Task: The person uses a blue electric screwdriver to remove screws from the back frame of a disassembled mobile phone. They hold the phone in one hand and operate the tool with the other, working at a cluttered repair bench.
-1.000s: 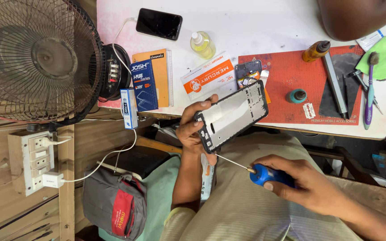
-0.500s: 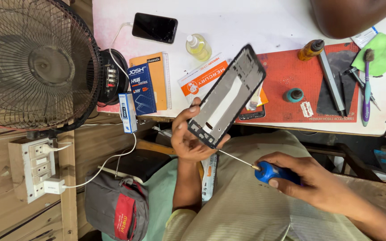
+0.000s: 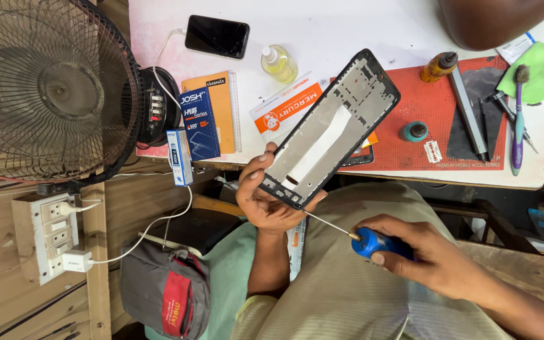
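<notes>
Right hand point(image 3: 436, 255) grips a blue-handled screwdriver point(image 3: 376, 242) over the lap, thin shaft tip at the lower edge of a phone frame point(image 3: 332, 129); left hand point(image 3: 266, 195) clasps that frame's bottom end, tilting it above the table point(image 3: 373, 25) edge. Frame looks light, stiff but thin and bendable, best held by side rails. Beyond: red work mat point(image 3: 436, 94), black phone point(image 3: 217, 36), small bottle point(image 3: 278, 63).
</notes>
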Demonstrator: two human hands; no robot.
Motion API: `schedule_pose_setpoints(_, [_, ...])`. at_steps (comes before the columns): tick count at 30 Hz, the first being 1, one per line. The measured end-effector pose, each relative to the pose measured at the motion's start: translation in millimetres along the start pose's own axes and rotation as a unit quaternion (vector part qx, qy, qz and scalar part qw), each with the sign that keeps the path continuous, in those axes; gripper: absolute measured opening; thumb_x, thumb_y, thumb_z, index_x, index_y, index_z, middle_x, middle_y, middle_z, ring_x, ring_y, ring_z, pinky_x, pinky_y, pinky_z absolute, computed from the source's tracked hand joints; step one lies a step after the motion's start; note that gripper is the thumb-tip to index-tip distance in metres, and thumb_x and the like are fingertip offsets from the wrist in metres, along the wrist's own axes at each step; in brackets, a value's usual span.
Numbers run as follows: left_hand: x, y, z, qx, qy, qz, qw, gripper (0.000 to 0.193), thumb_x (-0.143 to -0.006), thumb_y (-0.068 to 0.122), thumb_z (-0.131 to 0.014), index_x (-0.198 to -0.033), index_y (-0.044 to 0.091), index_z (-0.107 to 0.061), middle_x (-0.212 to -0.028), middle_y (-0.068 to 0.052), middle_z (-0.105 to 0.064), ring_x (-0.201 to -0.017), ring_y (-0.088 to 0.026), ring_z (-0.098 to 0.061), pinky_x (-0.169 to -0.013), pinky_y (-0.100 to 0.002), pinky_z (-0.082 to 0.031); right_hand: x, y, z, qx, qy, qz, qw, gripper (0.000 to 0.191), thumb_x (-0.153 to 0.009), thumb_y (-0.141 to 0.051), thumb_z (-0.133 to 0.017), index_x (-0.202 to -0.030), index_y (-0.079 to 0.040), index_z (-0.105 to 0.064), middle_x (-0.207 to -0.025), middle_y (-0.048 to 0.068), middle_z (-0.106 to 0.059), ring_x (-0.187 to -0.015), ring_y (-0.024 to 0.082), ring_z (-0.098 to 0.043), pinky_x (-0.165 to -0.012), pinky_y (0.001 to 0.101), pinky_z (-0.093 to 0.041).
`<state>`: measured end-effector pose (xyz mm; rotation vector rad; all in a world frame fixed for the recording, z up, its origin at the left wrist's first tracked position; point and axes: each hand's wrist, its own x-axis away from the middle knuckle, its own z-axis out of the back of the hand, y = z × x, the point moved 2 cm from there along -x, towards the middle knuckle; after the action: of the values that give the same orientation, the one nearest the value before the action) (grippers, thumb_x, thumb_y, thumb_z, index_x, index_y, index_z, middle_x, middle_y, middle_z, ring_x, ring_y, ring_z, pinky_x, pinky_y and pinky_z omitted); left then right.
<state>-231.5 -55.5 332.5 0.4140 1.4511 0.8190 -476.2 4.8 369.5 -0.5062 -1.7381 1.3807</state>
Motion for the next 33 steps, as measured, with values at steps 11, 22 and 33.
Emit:
schedule_pose_setpoints(11, [-5,8,-5,-0.001,0.008,0.011,1.000,0.100,-0.073,0.019,-0.097,-0.150,0.013,-0.033,-0.148,-0.014,-0.047,-0.143,-0.033,-0.055,-0.120,-0.048,-0.049,0,-12,-2,-0.003,0.008,0.020,1.000,0.038,-0.084,-0.016,-0.072,-0.121,-0.008,-0.066,-0.089,0.003,-0.074,-0.071,0.013,-0.067,-0.066,0.0290,-0.054])
schedule_pose_setpoints(22, [-7,20,-15,-0.007,0.015,0.027,0.999,0.103,-0.072,0.016,-0.098,-0.151,0.013,-0.032,-0.150,-0.014,-0.045,-0.141,-0.034,-0.053,-0.122,-0.049,-0.046,3,-14,-4,0.022,0.035,0.044,0.998,0.042,-0.085,-0.017,-0.073,-0.125,-0.009,-0.065,-0.093,0.005,-0.076,-0.074,0.015,-0.071,-0.069,0.0297,-0.056])
schedule_pose_setpoints(33, [-1,20,-21,0.007,0.027,0.039,0.999,0.102,-0.073,0.013,-0.098,-0.150,0.013,-0.031,-0.151,-0.016,-0.044,-0.141,-0.034,-0.051,-0.123,-0.050,-0.045,2,-12,-7,0.042,0.051,0.033,0.997,0.046,-0.083,-0.016,-0.074,-0.127,-0.010,-0.065,-0.094,0.005,-0.076,-0.071,0.017,-0.071,-0.069,0.0306,-0.056])
